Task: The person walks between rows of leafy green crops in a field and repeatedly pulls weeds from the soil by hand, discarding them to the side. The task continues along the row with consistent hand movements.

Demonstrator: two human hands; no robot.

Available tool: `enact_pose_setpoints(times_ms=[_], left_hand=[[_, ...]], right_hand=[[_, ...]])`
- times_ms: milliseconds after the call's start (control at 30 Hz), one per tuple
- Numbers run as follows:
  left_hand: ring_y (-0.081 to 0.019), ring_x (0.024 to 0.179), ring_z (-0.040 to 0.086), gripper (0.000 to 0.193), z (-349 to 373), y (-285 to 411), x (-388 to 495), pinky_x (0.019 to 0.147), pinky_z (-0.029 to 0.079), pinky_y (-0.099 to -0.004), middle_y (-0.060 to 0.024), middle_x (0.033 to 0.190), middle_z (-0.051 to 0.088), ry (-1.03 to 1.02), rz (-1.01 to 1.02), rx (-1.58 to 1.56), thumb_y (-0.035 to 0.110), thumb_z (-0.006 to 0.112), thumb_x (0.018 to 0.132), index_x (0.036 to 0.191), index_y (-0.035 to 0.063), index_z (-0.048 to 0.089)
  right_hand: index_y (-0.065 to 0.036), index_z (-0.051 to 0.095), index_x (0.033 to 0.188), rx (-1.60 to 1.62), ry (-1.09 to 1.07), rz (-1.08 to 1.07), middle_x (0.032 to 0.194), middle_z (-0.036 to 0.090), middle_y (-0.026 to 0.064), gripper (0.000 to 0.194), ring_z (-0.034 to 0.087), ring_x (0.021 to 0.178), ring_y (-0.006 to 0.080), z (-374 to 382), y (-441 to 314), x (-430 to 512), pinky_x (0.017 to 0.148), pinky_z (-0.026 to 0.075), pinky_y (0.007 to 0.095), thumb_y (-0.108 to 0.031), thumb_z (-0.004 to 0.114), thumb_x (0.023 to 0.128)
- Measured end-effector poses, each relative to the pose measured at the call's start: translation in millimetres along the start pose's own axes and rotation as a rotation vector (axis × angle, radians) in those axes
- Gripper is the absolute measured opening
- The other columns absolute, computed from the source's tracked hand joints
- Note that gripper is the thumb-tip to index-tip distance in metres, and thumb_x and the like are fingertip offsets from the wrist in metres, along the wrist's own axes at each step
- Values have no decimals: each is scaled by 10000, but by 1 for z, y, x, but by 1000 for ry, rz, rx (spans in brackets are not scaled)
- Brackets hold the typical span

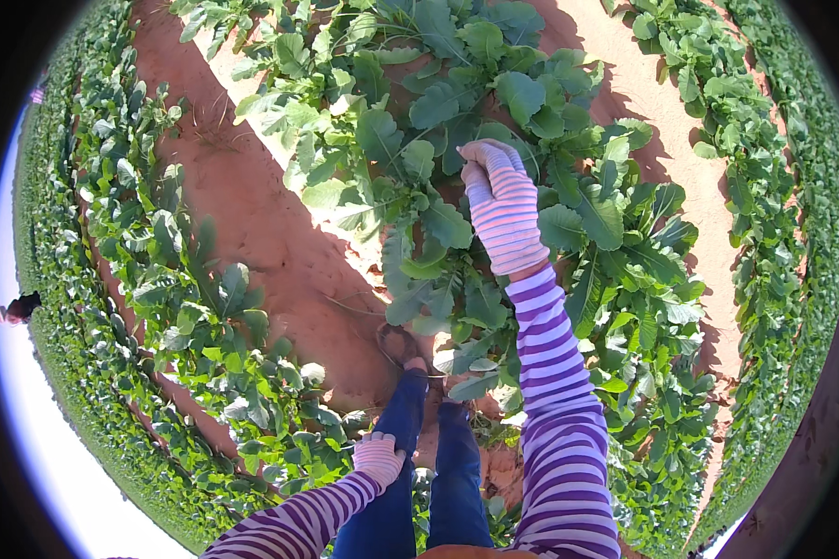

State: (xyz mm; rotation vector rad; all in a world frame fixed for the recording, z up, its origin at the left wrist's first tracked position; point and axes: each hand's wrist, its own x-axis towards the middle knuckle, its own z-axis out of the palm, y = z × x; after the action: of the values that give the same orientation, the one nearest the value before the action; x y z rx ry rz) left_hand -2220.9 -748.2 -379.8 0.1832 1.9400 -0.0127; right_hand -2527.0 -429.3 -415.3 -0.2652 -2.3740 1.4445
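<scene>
My right hand (500, 202), in a pink, white and grey striped knit glove, reaches over a row of leafy green plants (447, 105) with lobed leaves. Its fingers are bent together among the leaves; whether they pinch a leaf or stem cannot be told. My left hand (379, 458), in a similar striped glove, rests on my left thigh near the knee, on the blue trousers (398, 419), and holds nothing. Both arms wear purple and white striped sleeves.
Reddish sandy soil (252, 202) runs between the rows, with my shoe (396, 342) on it. More crop rows stand at the left (175, 258) and right (748, 154). A person (19, 308) is partly visible at the far left edge.
</scene>
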Motion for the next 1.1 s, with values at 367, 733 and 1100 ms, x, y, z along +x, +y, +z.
enact_pose_setpoints(times_ms=[367, 733, 1100], left_hand=[[-309, 1078, 530, 388, -34, -23, 2, 927, 401, -443, -129, 1114, 585, 24, 12, -158, 392, 578, 821, 1053, 84, 620], [-314, 1010, 551, 288, -32, -36, -1, 860, 418, -444, -136, 1028, 580, 65, 26, -279, 300, 543, 831, 1011, 80, 592], [-304, 1004, 553, 294, -33, -43, 0, 832, 442, -444, -126, 1026, 573, 49, 24, -338, 308, 537, 844, 1016, 74, 585]], right_hand=[[-32, 684, 996, -970, -526, 311, 1008, 654, 219, 254, 624, 959, 378, 46, 85, 134, 836, 509, 431, -171, 509, 876], [-23, 652, 1048, -1268, -660, 298, 1130, 615, 223, 356, 598, 1037, 386, 93, 132, 122, 831, 507, 479, -142, 333, 945], [-114, 678, 1034, -1399, -675, 375, 1112, 648, 132, 206, 614, 1056, 304, 98, 115, 110, 859, 507, 418, -119, 570, 858]])
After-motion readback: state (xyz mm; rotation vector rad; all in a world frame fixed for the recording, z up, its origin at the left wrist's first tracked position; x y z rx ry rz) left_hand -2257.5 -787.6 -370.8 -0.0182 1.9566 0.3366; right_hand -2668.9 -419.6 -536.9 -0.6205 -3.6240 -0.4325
